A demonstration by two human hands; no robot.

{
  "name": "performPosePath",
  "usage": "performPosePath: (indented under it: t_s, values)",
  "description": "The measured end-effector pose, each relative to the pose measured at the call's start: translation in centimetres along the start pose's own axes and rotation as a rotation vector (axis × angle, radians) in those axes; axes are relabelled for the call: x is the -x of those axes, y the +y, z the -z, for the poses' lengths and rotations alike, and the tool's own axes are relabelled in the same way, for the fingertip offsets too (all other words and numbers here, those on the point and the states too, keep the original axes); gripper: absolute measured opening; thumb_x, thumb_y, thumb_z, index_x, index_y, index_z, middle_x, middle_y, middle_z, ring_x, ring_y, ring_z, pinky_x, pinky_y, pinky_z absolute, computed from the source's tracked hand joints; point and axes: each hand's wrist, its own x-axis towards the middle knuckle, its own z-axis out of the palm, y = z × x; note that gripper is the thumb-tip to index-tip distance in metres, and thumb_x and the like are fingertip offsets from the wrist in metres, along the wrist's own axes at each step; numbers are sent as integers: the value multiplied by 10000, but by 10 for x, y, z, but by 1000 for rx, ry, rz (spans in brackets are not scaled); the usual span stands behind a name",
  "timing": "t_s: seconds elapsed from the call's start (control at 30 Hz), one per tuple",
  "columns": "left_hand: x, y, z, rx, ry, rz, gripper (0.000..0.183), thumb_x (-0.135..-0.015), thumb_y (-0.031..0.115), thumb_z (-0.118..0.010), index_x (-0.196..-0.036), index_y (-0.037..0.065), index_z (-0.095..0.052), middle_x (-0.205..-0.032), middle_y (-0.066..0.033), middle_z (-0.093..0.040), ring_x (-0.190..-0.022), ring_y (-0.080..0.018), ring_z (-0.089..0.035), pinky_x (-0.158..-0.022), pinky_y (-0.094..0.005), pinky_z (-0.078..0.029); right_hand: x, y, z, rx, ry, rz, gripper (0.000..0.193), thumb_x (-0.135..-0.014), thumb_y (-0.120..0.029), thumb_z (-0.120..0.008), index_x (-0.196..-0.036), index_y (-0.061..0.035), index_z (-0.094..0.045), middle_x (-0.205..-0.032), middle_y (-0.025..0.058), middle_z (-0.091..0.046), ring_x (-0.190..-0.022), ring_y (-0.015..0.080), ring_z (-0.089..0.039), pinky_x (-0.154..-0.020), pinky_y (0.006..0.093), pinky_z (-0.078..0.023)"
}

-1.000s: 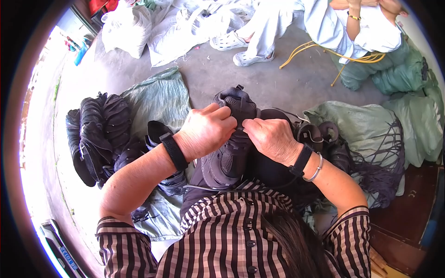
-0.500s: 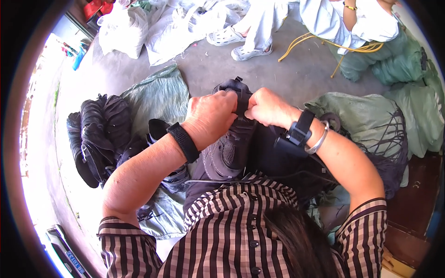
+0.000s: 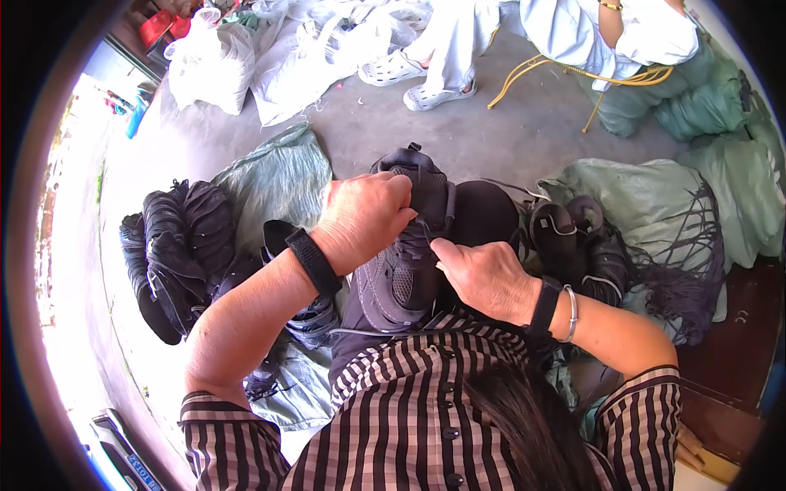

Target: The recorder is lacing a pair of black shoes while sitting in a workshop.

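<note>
A dark grey shoe [image 3: 393,282] with mesh panels rests on my lap, its toe towards me and its heel opening away. My left hand [image 3: 364,217] is closed at the left of the lacing, gripping the shoe by its upper; its fingertips are partly hidden. Just right of the laces, my right hand [image 3: 490,278] is closed in a pinch between thumb and curled fingers. A thin dark shoelace [image 3: 427,232] runs from the shoe to this pinch. More dark shoes [image 3: 555,229] sit to the right of my lap.
Bundled dark shoes or uppers [image 3: 176,254] stand at left beside a green woven sack [image 3: 282,168]. At right, dark laces [image 3: 684,254] lie over another pale green sack [image 3: 606,176]. Ahead, a person in pale clothes sits on a yellow-framed chair [image 3: 532,69]; white bags [image 3: 213,65] lie at far left.
My right hand has moved down and right, away from the shoe's opening, with its wrist turned. My left hand stays on the shoe, slightly lower. Shoes at right have come into view.
</note>
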Motion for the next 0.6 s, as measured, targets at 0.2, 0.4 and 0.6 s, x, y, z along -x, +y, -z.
performPosePath:
  t_s: [0.2, 0.4, 0.6]
  values:
    - [6, -4, 1, -61, 125, -62, 177, -772, 239, -681, -761, 102, -569, -765, -46, -612, -741, -256, -623, -623, -396, -471, -1, 2, 10, -8, 55, -60, 381, -754, -18, -553, -1130, 32, -522, -604, 101, -594, -553, 262, -634, -463, 351, -497]
    - [18, -13, 12, 90, 146, 17, 180, -771, 220, -701, -735, 90, -582, -681, -45, -582, -639, -250, -605, -566, -338, -459, -1, 24, 25, -239, 81, -147, 228, -841, -69, -594, -1066, -60, -625, -661, 110, -635, -554, 245, -630, -522, 340, -489]
    - [36, -31, -17, 470, 61, 275, 316, -861, 291, -672, -777, -6, -607, -588, -34, -502, -609, -61, -415, -553, -271, -407, 57, 67, 46, -827, -335, -588, 110, -859, -71, -591, -921, 5, -641, -763, 22, -631, -662, 65, -577, -558, 227, -462]
